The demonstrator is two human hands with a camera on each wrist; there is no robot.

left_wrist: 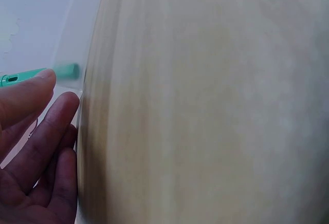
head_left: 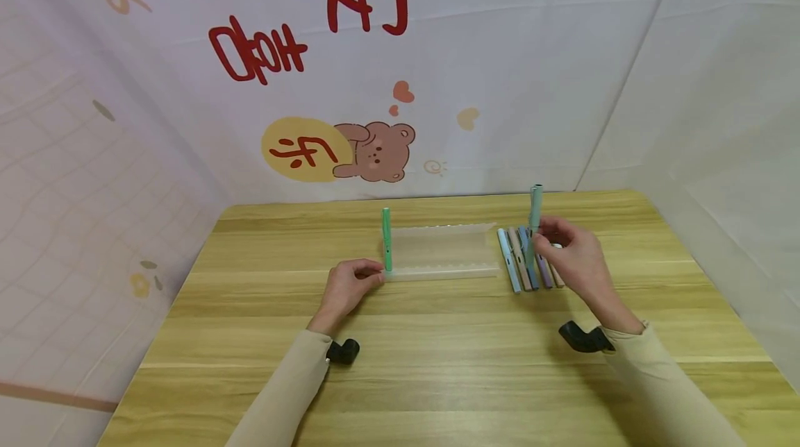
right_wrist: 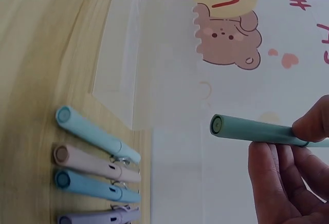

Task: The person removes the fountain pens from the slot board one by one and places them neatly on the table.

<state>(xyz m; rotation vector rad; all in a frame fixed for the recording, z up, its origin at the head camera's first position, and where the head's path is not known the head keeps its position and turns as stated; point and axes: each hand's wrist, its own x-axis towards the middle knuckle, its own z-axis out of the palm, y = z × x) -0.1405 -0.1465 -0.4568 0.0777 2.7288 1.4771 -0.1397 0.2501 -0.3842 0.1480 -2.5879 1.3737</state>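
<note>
A clear plastic pen rack (head_left: 440, 273) with a notched back edge lies on the table. One bright green pen (head_left: 387, 242) stands upright at its left end. My left hand (head_left: 350, 289) rests on the table with relaxed fingers touching that end of the rack; its thumb (left_wrist: 38, 88) overlaps the green pen in the left wrist view. To the right, my right hand (head_left: 575, 256) pinches a pale teal pen (right_wrist: 252, 129) between thumb and fingers, holding it nearly upright above the row of pens. Its flat end shows in the right wrist view.
Several pens lie side by side right of the rack: a light blue pen (head_left: 509, 261), a beige pen (head_left: 520, 259), a blue pen (right_wrist: 92, 185), a purple pen (right_wrist: 97, 217) and another partly behind my hand. A printed wall cloth (head_left: 531, 86) borders the wooden table (head_left: 437, 364).
</note>
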